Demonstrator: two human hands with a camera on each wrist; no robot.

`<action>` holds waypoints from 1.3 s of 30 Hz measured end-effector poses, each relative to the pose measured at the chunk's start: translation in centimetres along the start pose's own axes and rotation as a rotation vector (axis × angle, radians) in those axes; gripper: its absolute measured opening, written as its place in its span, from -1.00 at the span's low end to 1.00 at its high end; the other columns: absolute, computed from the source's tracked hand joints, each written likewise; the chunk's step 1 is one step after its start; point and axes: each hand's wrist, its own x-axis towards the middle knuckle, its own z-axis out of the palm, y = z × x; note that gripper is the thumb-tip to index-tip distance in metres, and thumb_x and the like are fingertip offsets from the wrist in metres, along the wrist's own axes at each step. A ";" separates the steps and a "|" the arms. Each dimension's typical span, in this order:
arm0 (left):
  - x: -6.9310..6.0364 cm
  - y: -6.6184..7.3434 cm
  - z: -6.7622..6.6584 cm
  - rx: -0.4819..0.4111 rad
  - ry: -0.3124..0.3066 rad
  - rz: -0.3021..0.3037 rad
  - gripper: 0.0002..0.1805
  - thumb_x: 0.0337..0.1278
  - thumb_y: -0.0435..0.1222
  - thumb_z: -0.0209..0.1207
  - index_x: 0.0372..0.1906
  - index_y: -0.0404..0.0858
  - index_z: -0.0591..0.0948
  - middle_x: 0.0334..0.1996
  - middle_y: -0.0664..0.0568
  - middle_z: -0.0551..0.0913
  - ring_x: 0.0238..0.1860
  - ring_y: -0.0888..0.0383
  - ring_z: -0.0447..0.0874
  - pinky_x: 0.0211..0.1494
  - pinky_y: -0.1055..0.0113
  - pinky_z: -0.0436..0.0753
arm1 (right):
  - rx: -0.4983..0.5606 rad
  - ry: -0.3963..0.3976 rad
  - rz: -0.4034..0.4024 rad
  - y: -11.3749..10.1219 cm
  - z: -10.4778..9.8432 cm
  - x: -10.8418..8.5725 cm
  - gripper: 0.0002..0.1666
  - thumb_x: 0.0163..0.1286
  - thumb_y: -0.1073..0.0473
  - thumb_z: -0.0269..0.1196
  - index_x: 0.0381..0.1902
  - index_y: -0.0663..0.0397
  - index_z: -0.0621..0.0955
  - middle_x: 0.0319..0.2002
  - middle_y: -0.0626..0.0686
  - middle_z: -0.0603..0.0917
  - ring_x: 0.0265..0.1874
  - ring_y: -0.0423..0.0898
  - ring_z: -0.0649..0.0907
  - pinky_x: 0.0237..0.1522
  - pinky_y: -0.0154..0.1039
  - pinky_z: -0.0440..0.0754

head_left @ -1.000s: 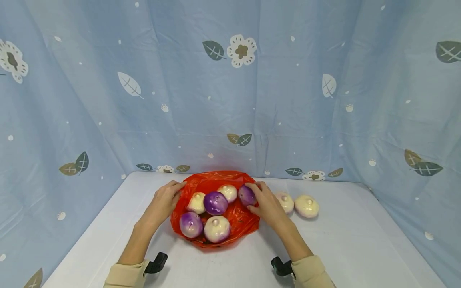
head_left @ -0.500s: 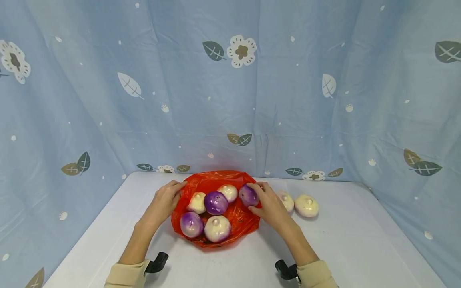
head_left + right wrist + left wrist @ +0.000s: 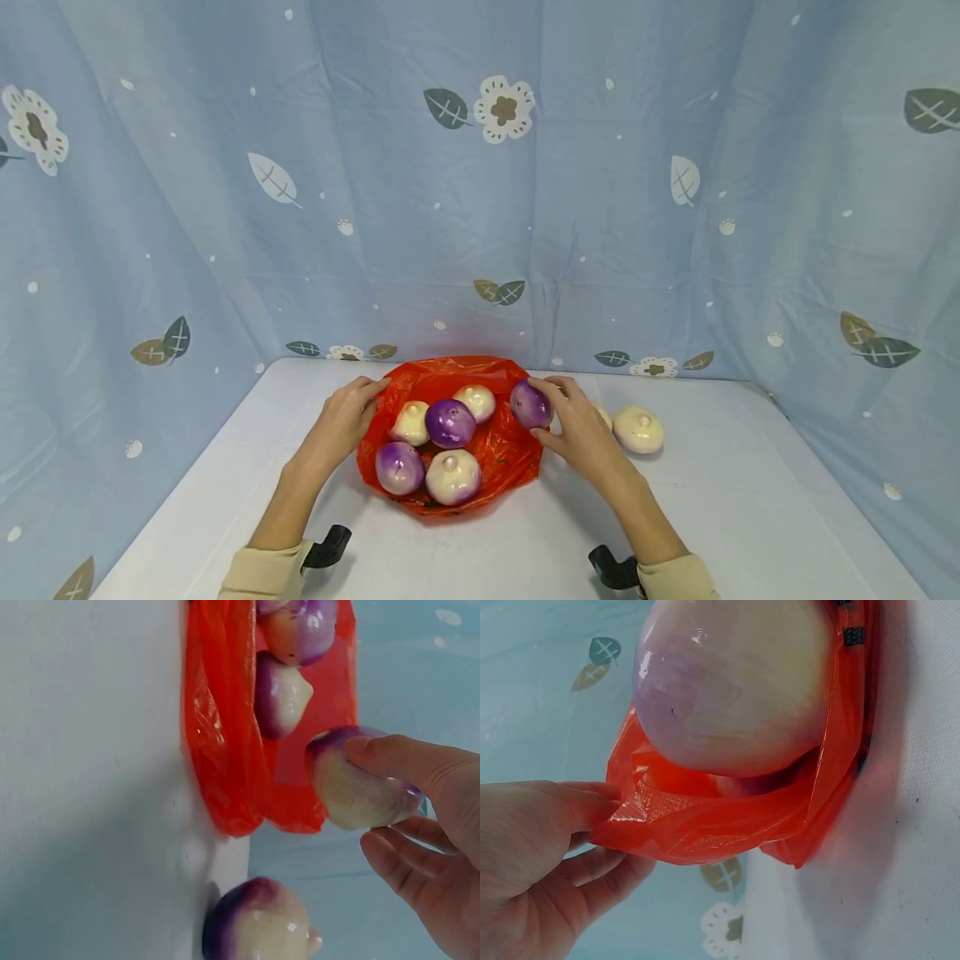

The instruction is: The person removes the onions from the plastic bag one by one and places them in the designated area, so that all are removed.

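Note:
A red plastic bag [image 3: 510, 454] lies spread with its mouth up, holding several purple-and-white turnips [image 3: 453, 477]. My left hand [image 3: 343, 421] pinches the bag's left rim between thumb and fingers; the left wrist view shows the film [image 3: 697, 832] in its grip, beside a pale turnip [image 3: 735, 682]. My right hand [image 3: 581, 425] grips another turnip [image 3: 530, 405], its purple side showing, over the bag's right edge. Seen from the right wrist, thumb and fingers close around this turnip [image 3: 352, 784], which is raised at the bag's mouth.
To the right of the bag a turnip [image 3: 639, 430] sits on the white table [image 3: 750, 500], and a second, partly hidden turnip [image 3: 603, 415] is behind my right hand. A blue patterned curtain [image 3: 600, 208] surrounds the table at the back and sides.
My right hand has shifted right with the turnip, from the right part of the bag to its right edge, covering more of the turnip outside. The left hand stays put.

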 end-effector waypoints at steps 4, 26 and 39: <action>0.0 -0.1 0.1 0.004 0.001 0.004 -0.59 0.16 -0.54 0.20 0.15 -0.37 0.60 -0.15 -0.17 0.69 -0.13 -0.08 0.72 -0.04 0.06 0.75 | -0.011 0.027 -0.008 0.4 -0.7 -0.3 -0.08 0.01 0.20 0.55 0.35 -0.14 0.44 0.21 0.09 0.49 0.02 0.00 0.66 -0.08 -0.13 0.76; -0.1 0.0 0.1 -0.006 -0.016 -0.023 -0.58 0.18 -0.50 0.22 0.17 -0.36 0.59 -0.11 -0.18 0.69 -0.09 -0.10 0.73 -0.03 0.06 0.74 | -0.021 0.086 -0.022 2.8 -3.4 -2.0 -0.10 0.03 0.16 0.54 0.34 -0.10 0.43 0.21 0.12 0.48 0.18 0.15 0.58 0.00 0.10 0.70; 0.0 -0.1 0.1 -0.003 -0.016 -0.030 -0.58 0.18 -0.50 0.21 0.17 -0.36 0.60 -0.11 -0.18 0.69 -0.08 -0.10 0.72 -0.03 0.06 0.75 | -0.067 0.156 -0.010 5.2 -5.2 -2.9 -0.08 -0.01 0.22 0.56 0.32 -0.01 0.43 0.16 0.18 0.47 0.06 0.21 0.63 -0.16 0.07 0.74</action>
